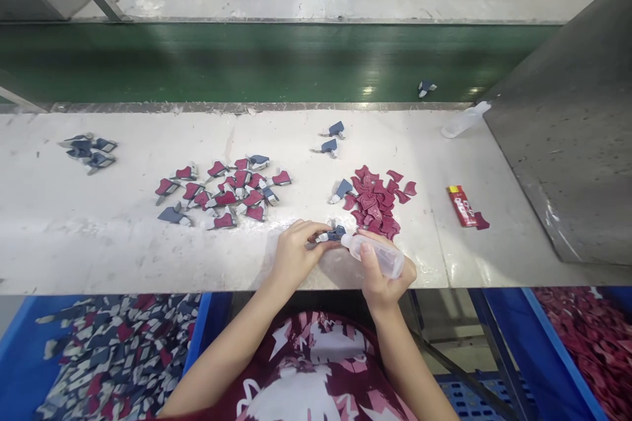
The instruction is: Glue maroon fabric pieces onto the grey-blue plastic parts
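Two hands bring a bottle and a small part together over the desk [123, 256].
The left hand [291, 250] has its fingers pinched nearly closed on a blue-and-grey part [338, 233], held just above the desk's near edge, around the middle; the part is small, angular, dark blue with a pale grey end pointing left. The right hand [388, 276] has its fingers curled around a translucent squeeze bottle [382, 256], tilted with its nozzle at the part's right side; whether they touch I can't tell. Just beyond the right hand lies a heap of dark red pieces [372, 200], flat and curved, with one similar blue-and-grey piece at its left. Farther left sits a cluster of parts with red faces [226, 198].
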Tool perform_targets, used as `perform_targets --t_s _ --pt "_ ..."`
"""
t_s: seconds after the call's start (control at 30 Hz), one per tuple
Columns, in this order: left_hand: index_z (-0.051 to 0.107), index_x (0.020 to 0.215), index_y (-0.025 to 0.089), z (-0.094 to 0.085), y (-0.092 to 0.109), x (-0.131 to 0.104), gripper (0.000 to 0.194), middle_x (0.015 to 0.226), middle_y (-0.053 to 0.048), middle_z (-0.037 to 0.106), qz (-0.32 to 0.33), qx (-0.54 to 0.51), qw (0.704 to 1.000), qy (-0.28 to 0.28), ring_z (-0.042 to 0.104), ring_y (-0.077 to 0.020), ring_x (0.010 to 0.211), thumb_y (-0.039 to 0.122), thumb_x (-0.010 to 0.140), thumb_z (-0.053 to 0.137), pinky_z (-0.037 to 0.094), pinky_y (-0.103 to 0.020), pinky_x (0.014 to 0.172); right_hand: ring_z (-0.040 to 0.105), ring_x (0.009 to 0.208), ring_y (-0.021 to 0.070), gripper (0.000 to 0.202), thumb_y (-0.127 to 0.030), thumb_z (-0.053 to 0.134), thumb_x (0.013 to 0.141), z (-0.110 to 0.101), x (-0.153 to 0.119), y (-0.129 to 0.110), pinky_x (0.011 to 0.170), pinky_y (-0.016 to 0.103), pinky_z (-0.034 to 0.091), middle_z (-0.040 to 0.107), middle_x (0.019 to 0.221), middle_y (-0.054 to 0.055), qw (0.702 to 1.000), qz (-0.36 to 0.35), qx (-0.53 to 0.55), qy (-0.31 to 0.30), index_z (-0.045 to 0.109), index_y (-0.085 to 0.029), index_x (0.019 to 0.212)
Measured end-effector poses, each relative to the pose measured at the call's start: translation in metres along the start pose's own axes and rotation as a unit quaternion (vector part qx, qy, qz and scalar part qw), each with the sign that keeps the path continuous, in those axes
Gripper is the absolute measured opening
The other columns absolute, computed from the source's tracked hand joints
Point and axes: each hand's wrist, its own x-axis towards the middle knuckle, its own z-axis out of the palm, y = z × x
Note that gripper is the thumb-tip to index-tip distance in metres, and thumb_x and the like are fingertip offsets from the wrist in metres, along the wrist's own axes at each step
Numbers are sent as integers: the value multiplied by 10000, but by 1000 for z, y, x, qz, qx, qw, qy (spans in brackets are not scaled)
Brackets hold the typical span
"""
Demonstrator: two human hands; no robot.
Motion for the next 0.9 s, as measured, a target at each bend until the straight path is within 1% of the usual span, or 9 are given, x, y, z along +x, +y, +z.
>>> perform_targets --t_s 0.07,0.33,0.47,0.6,0.73,0.8,0.83,0.9 --pt "760 940 219 0 0 0 190 803 -14 740 0 1 1000 -1 637 -165 690 258 773 843 518 -288 683 760 794 248 178 -292 663 883 0 1 -1 764 398 617 788 920 91 1000 -1 -4 0 762 -183 983" --pt "759 933 216 0 0 0 168 789 -12 734 5 0 1000 1 625 -161 679 248 785 832 513 -284 683 758 793 248 186 -297 664 876 0 2 -2 706 371 616 787 918 97 1000 0 2 -10 761 -184 987" --pt "755 935 216 -1 1 0 184 799 -10 731 1 -2 1000 5 623 -158 676 238 773 840 519 -284 683 751 769 243 186 -303 664 880 1 2 -1 696 371 615 782 901 104 1000 17 5 9 756 -168 968" --pt "750 939 212 0 -1 -1 160 804 -14 728 1 2 1000 6 633 -165 689 221 794 818 524 -286 682 743 740 235 182 -302 676 876 -1 2 -2 664 349 605 776 874 100 998 43 22 47 759 -160 954" --pt "732 941 209 1 -2 -2 151 832 -34 744 18 35 999 -2 663 -191 729 280 823 796 534 -306 712 732 725 239 236 -341 682 872 -15 9 3 632 336 586 766 863 107 988 68 23 138 763 -136 957" --pt "722 991 202 -5 3 1 189 891 -58 758 27 91 995 -38 692 -223 800 283 832 785 535 -321 737 725 736 248 310 -388 698 857 -27 18 11 623 342 575 758 903 122 978 98 15 181 754 -119 1001" --pt "715 1045 200 -12 7 4 245 918 -72 763 24 129 989 -69 704 -242 822 289 828 786 533 -327 731 718 737 249 347 -410 717 838 -34 24 17 622 344 568 752 918 124 974 114 7 196 748 -116 1020" --pt "674 1208 210 -30 19 16 421 931 -86 768 7 200 968 -155 720 -272 819 339 823 783 521 -326 683 703 753 250 399 -444 760 792 -47 37 27 650 356 561 739 915 116 967 130 -22 219 741 -116 1018"
